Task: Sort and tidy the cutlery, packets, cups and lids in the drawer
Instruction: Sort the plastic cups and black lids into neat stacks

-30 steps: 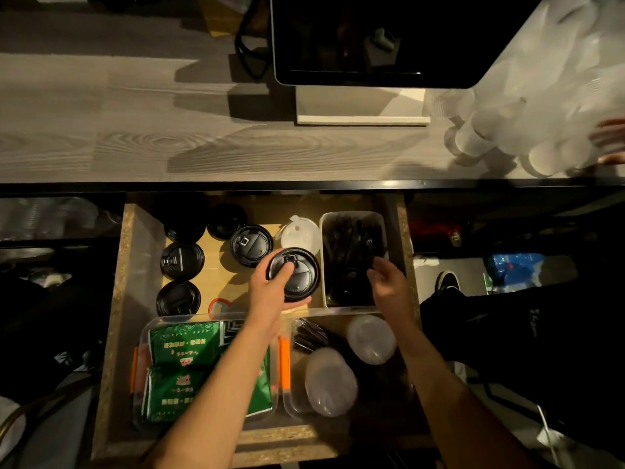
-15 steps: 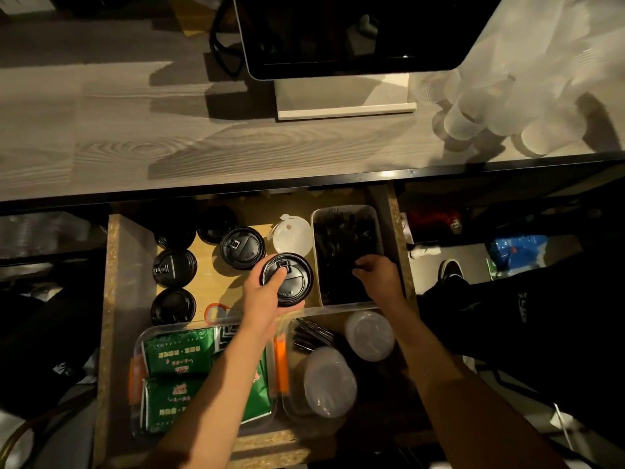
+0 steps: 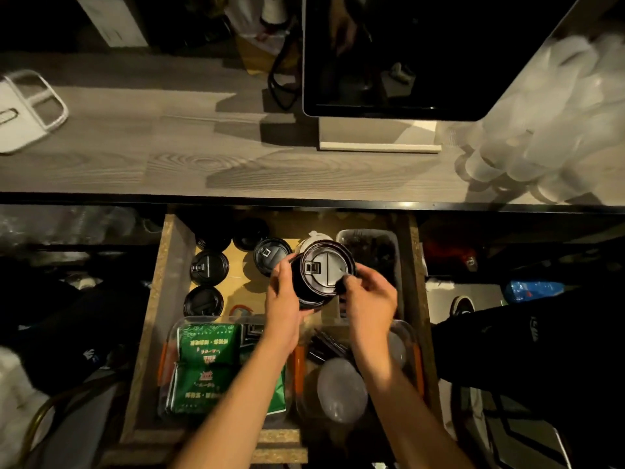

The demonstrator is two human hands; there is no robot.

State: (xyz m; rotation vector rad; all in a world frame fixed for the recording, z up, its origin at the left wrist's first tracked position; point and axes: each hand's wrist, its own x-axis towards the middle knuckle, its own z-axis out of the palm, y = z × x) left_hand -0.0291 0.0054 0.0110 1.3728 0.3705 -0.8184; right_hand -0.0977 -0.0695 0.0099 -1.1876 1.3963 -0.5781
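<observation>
gripping a round, glossy black plastic lid stack (image 3: 321,272), both hands (image 3: 284,299) (image 3: 367,301).

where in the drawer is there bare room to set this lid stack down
Bare drawer floor shows between the black lids on the left and the held lid stack. The green packets, clear round lids and cutlery tray crowd the rest.

Your left hand (image 3: 283,292) and right hand (image 3: 367,299) are bare, with no gloves, rings or watch, and both forearms are uncovered with no sleeve in view. Lower right, your leg wears dark trousers (image 3: 527,333) and a dark shoe with a white sole edge (image 3: 461,306).
</observation>
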